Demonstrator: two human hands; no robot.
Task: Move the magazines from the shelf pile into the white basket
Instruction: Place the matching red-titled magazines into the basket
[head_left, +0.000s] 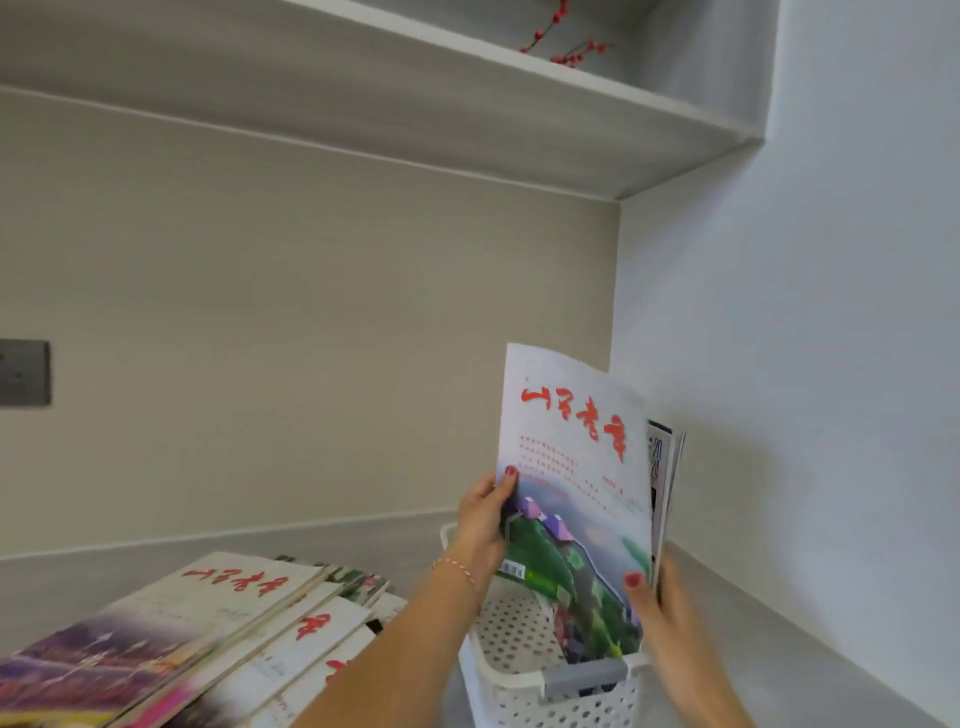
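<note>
While we look down at a grey shelf (779, 649) in a corner, both of our hands hold a magazine (574, 499) upright over a white basket (514, 670). Our left hand (480, 525) grips the magazine's left edge, thumb on the cover and fingers curled behind it. Our right hand (657, 603) pinches its lower right corner, thumb on the front. The cover is white, with red brush lettering above a painted green hillside. Its lower edge dips inside the basket. Just behind it, further magazines (662, 483) stand on edge at the right; we cannot tell whether our right hand holds them too.

The basket is perforated plastic with a grey handle (584, 675) on its near rim. It sits on the shelf near the right wall (805, 338).

To the left of the basket, well apart from the lifted magazine, lies the pile (208, 639), fanned out flat on the shelf, its covers also lettered in red. Our left forearm crosses above its right end, and a thin bracelet (460, 569) circles that wrist.

Higher up, an upper shelf (467, 104) carries a twig of red berries (561, 41). A grey wall plate (25, 371) shows at the far left.
</note>
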